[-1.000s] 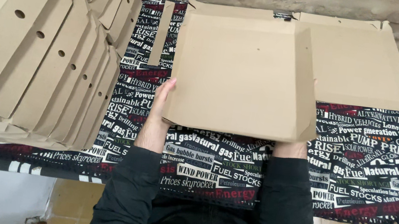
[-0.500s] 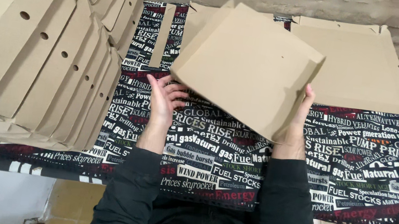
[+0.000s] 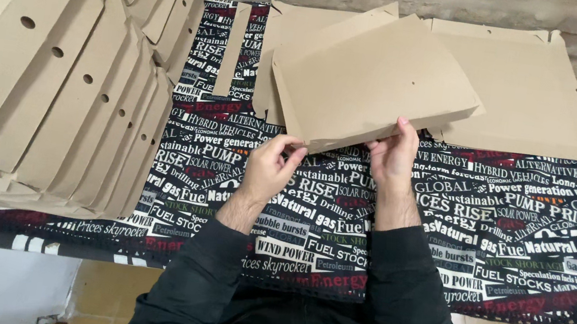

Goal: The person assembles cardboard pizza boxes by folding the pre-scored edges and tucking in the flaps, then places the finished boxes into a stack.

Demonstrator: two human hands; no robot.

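A folded brown cardboard box [image 3: 371, 83], flat and closed, hangs tilted above the table with a small hole in its top face. My left hand [image 3: 271, 169] pinches its near left corner. My right hand [image 3: 393, 153] grips its near edge from below, thumb on top. Both sleeves are black. Under the box lie flat unfolded cardboard blanks [image 3: 532, 91].
A leaning row of several folded cardboard boxes [image 3: 53, 69] fills the left side of the table. A black cloth with printed words [image 3: 518, 239] covers the table. A narrow cardboard strip [image 3: 233, 49] lies near the back. A brick wall runs behind.
The box has turned clockwise and dropped flatter, its near edge now facing me. My left hand has moved in from open beside it and taken the corner; my right hand shifted left along the edge.
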